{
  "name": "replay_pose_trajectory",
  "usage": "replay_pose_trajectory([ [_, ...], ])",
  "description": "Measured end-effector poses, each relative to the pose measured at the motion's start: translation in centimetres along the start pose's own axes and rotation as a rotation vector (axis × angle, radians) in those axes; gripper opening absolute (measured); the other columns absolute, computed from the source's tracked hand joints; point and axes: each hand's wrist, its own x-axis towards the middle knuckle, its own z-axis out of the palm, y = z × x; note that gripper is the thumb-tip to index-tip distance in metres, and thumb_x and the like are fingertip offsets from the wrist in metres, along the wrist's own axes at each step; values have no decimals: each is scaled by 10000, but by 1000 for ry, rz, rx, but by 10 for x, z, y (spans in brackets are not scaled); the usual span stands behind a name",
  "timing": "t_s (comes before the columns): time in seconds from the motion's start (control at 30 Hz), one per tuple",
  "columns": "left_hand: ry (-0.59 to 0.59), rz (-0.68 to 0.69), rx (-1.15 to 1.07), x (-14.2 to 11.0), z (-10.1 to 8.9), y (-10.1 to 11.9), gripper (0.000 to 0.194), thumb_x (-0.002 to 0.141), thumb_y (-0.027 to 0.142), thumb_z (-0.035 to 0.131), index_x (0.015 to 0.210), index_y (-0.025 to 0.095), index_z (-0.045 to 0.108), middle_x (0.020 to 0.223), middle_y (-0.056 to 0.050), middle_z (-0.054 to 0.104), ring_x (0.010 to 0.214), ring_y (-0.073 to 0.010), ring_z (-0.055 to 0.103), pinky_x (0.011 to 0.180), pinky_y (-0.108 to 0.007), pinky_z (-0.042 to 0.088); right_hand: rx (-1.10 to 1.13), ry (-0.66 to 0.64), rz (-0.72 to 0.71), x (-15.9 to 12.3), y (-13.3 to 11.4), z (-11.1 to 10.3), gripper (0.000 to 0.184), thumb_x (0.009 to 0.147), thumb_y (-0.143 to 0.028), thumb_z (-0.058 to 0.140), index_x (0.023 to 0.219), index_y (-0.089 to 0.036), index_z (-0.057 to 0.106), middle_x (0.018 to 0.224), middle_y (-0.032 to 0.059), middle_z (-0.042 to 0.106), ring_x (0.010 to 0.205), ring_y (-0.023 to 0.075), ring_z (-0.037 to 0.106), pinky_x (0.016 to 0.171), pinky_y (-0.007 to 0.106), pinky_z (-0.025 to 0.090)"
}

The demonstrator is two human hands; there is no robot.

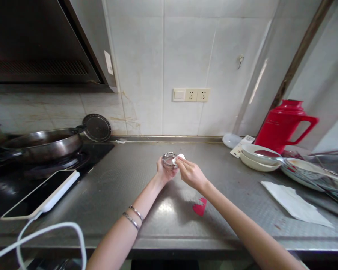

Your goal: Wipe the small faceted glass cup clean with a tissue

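Over the middle of the metal counter, my left hand (pixel 165 171) is closed around a small round shiny dish (pixel 168 158) that looks like glass, its opening tilted toward me. A crumpled white tissue (pixel 181 156) is pinched in the fingers of my right hand (pixel 192 173), pressed against the dish's right rim. The fingers of my left hand are partly hidden beneath the dish. Below my right forearm, a pink-red scrap (pixel 199 207) lies flat on the counter.
At left, a frying pan (pixel 45 146) sits on the black stove, with a corded phone (pixel 41 197) near its edge. Stacked bowls (pixel 257 162), plates with utensils (pixel 304 180) and a red thermos jug (pixel 284 125) stand at right. A white paper sheet (pixel 295 202) lies before them.
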Motion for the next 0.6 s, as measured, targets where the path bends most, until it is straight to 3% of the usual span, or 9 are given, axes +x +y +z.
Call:
replay_pose_trajectory([
  [0.17, 3, -29, 8, -3, 4, -2, 500, 829, 523, 307, 799, 140, 625, 500, -56, 535, 380, -136, 458, 341, -211, 302, -39, 3, 142, 5, -3, 5, 382, 803, -10, 377, 1112, -131, 567, 1078, 166, 675, 1067, 241, 622, 853, 361, 547],
  [0.33, 73, -26, 89, 3, 2, -2, 478, 798, 538, 348, 850, 154, 628, 489, -53, 561, 333, -141, 458, 322, -209, 273, -14, -23, 311, 15, -4, 9, 329, 795, -17, 417, 1037, -153, 593, 959, 144, 704, 854, 223, 678, 719, 304, 546],
  [0.6, 63, 18, 194, 0, 4, -1, 554, 820, 572, 274, 973, 144, 590, 494, -39, 550, 322, -157, 456, 310, -228, 274, 35, 85, 333, 16, -2, 17, 324, 848, -69, 373, 1066, -163, 593, 887, 117, 709, 797, 215, 674, 698, 298, 531],
])
